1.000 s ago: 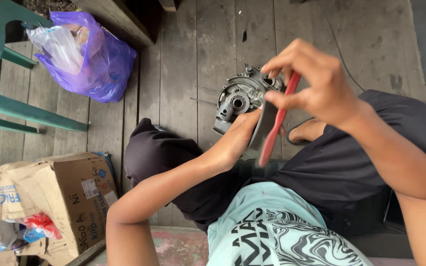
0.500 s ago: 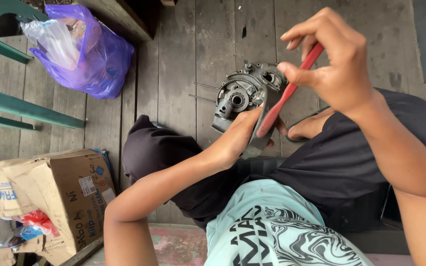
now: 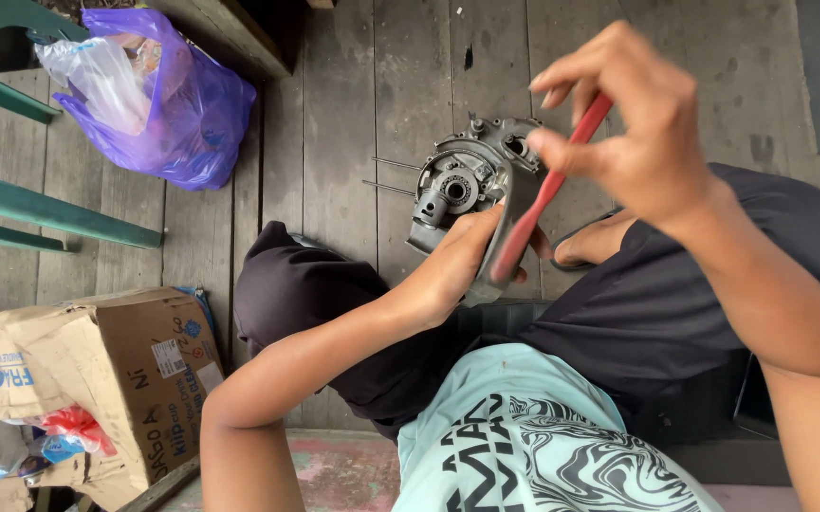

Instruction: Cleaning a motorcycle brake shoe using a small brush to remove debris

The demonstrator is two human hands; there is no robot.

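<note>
My left hand [image 3: 462,261] grips the lower edge of a grey metal engine casing [image 3: 467,180], a round part with a bearing hole in its middle, held up over my lap. My right hand [image 3: 633,123] is raised above and to the right of the casing, fingers pinched on a red-handled tool [image 3: 547,194]. The tool slants down and left, its lower end lying across the casing near my left thumb. Its tip is blurred.
Grey wooden floor planks [image 3: 353,104] lie under me. A purple plastic bag [image 3: 182,109] and a green plastic chair [image 3: 11,204] are at the upper left. A torn cardboard box [image 3: 116,365] with wrappers sits at the lower left. My knees in black shorts [image 3: 305,289] frame the casing.
My right hand has lifted up and to the right with the red tool, away from the casing's rim. My left hand and the casing have stayed nearly where they were.
</note>
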